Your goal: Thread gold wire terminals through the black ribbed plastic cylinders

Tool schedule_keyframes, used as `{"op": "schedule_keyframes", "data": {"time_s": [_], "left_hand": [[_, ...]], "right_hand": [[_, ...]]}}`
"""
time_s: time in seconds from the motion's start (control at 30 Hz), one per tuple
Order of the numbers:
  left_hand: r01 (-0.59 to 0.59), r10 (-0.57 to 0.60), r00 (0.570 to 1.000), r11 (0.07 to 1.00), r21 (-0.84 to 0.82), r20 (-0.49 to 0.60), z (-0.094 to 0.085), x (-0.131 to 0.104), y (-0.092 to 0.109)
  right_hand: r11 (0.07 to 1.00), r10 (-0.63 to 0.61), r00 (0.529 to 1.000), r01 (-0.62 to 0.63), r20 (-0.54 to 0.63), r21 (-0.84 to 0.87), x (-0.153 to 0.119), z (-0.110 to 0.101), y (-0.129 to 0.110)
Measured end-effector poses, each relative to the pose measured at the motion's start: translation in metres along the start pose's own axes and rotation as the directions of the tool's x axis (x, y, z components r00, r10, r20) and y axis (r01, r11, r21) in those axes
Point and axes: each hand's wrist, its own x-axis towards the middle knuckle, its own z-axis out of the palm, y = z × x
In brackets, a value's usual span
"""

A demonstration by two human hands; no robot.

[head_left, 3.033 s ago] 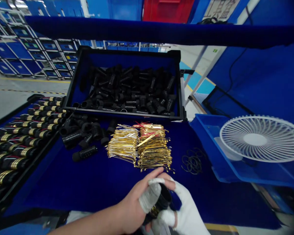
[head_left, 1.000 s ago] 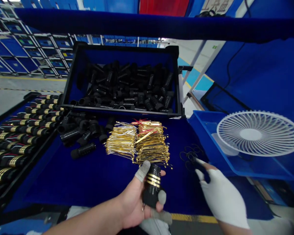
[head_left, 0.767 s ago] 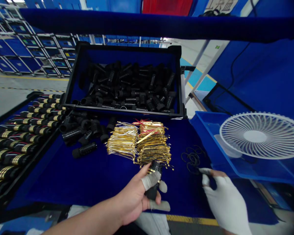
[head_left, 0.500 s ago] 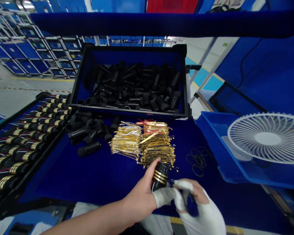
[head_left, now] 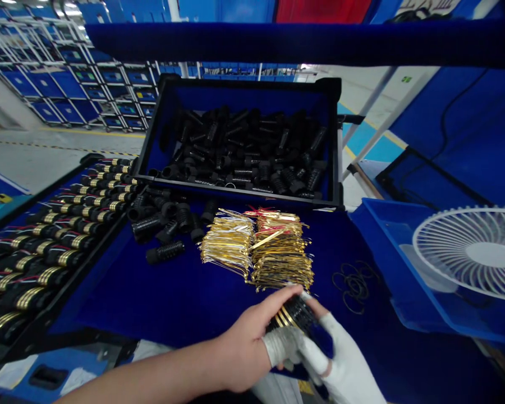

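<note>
My left hand [head_left: 246, 342], with cloth wrapped on a finger, is closed around a black ribbed cylinder with gold rings [head_left: 298, 314]. On the cylinder's other side is my right hand [head_left: 345, 353], in a white glove with bare fingertips. Its fingers bend over the cylinder's far end and touch it; some of them are blurred. Just beyond my hands lie two bundles of gold strips, one with white wires [head_left: 226, 242] and one with dark and red wires [head_left: 283, 255]. The cylinder's lower end is hidden by my fingers.
A blue bin with a black rim [head_left: 235, 195] holds many black ribbed cylinders. Loose black cylinders [head_left: 165, 252] lie before it. At left, a tray [head_left: 78, 280] carries rows of gold-ringed cylinders. Thin dark wire loops [head_left: 356, 286], a blue tray [head_left: 387, 264] and a white fan [head_left: 483, 252] are at right.
My right hand has moved up from the cylinder's lower side and now wraps over its far end. The cylinder is tilted more. The whole view has shifted slightly.
</note>
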Motion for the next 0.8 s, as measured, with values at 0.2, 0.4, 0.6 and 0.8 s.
{"op": "schedule_keyframes", "data": {"time_s": [0.2,0.4,0.6,0.8], "left_hand": [[0.154,-0.169,0.982,0.974,-0.169,-0.083,0.001,-0.002,0.004],[0.383,-0.339,0.922,0.740,-0.554,0.185,-0.005,0.005,-0.011],[0.006,-0.070,0.969,0.966,-0.260,-0.237,-0.027,-0.018,-0.022],[-0.083,0.271,0.869,0.904,0.419,-0.414,-0.091,-0.046,-0.035]], "right_hand": [[0.982,-0.005,0.986,-0.027,0.166,0.189,0.001,0.006,-0.009],[0.979,0.102,0.984,-0.125,0.145,0.161,0.005,0.019,-0.026],[0.997,-0.065,0.976,0.055,0.209,0.055,0.002,0.055,-0.049],[0.895,-0.362,0.896,0.411,0.256,-0.172,0.054,0.061,-0.050]]}}
